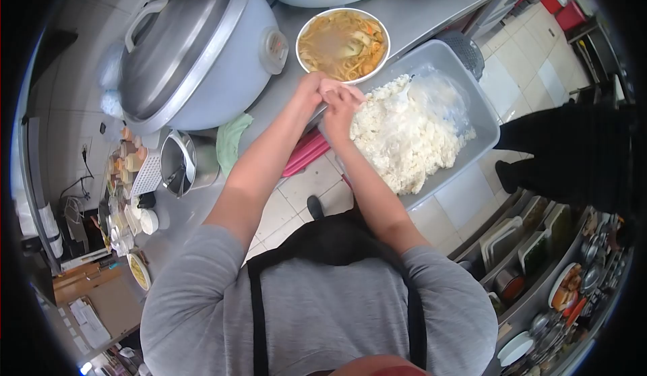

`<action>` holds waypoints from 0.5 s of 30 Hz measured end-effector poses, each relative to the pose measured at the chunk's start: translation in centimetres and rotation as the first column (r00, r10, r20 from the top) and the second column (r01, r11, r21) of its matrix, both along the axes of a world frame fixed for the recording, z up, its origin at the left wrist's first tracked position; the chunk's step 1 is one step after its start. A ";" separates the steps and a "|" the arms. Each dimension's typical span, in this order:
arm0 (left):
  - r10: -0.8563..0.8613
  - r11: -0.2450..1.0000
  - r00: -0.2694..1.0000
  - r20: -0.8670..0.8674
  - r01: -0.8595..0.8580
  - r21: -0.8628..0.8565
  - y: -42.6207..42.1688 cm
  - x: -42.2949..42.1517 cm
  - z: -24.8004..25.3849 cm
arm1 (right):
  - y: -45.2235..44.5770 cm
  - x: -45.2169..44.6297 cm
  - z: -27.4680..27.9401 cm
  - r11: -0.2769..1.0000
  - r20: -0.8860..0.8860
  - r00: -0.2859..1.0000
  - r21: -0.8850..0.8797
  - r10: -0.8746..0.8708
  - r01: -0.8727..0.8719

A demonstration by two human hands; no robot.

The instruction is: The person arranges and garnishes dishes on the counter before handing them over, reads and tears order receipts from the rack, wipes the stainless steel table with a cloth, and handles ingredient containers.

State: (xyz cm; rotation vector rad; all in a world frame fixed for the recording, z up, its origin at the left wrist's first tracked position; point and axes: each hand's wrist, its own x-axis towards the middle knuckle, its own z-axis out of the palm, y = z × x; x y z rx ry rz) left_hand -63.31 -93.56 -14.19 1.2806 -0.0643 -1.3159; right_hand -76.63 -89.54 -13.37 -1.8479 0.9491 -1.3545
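My left hand [311,87] and my right hand [342,110] meet just in front of a white bowl [298,56] of noodle soup [340,42]. The fingers of both hands are bent and pressed together. Whether anything small is between them I cannot make out, as the hands partly cover each other. Right beside my right hand is a grey plastic tub [486,128] heaped with white cooked rice [404,140]. Clear plastic film [438,100] lies over part of the rice, with a white utensil [404,91] at its far side.
A large lidded rice cooker [222,73] stands on the steel counter [431,2] at left, a green cloth [232,140] near its base. Beside it is a metal pot [178,164]. A person in black [566,147] stands at right, near shelves with pans.
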 end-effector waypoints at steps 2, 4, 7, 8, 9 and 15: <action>0.071 0.995 0.997 0.011 -0.070 -0.073 2.1 -2.0 1.8 | 0.2 -2.5 0.8 0.998 0.258 0.965 0.018 0.051 -0.057; 0.128 0.980 0.992 -0.001 -0.126 -0.151 4.6 -2.3 3.1 | 0.3 -5.9 -3.1 0.722 0.848 0.530 0.362 0.008 -0.590; 0.045 0.997 0.999 0.030 -0.043 -0.061 11.1 -3.2 5.8 | -0.3 -11.0 -2.5 0.635 0.757 0.653 0.522 -0.036 -0.570; 0.076 0.995 0.997 0.027 -0.074 -0.067 14.0 -4.0 7.2 | -0.6 -11.8 -2.0 0.555 0.792 0.609 0.524 -0.040 -0.646; 0.022 0.998 0.999 0.042 -0.019 -0.065 17.1 -4.7 9.0 | -0.8 -12.0 -0.2 0.426 0.846 0.527 0.507 -0.078 -0.750; -0.002 1.000 0.986 0.166 0.001 0.009 37.5 -6.8 13.3 | 3.1 -4.5 8.2 -0.198 0.849 0.364 0.460 0.383 -0.865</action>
